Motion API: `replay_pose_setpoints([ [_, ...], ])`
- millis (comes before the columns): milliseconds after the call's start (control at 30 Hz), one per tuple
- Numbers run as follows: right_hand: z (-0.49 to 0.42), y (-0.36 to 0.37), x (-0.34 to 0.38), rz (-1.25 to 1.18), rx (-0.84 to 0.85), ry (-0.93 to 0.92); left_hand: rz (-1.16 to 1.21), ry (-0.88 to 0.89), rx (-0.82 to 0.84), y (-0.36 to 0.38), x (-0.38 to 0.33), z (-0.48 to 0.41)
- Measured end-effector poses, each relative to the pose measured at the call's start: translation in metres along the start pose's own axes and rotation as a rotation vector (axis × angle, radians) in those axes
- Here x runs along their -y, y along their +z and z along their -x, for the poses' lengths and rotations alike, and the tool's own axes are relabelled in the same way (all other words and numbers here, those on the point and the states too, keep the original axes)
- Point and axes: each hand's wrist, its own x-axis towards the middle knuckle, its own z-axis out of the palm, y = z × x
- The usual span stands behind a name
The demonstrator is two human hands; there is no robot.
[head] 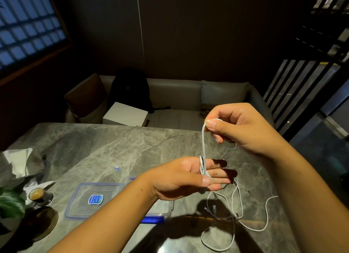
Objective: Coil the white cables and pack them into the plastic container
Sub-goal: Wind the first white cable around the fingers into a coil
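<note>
My left hand (190, 175) is held flat above the table with a white cable (203, 149) wound around its fingers; the thumb presses the coil. My right hand (239, 126) is higher and to the right, pinching the cable's round white end between thumb and forefinger, so the cable runs taut down to the left hand. More white cable (264, 228) lies in loose loops on the table below my hands, with a USB plug (214, 208) showing. The clear plastic container (168, 209) with blue clips sits under my left forearm, its lid (94, 200) beside it on the left.
The grey marble table (113, 145) carries a small dark cup (38, 195), a round dark dish (43, 222), crumpled paper (18, 164) and a plant leaf (9, 203) at the left. Behind the table stands a sofa (175, 96) with a black backpack (130, 90) and a white box (125, 114).
</note>
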Motion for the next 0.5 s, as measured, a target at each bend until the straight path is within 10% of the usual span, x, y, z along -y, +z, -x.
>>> replay_pose_setpoints([
  [500,-0.01,-0.003,-0.032,-0.071,-0.038,0.085,-0.03,-0.007,-0.02,0.003,0.003,0.002],
])
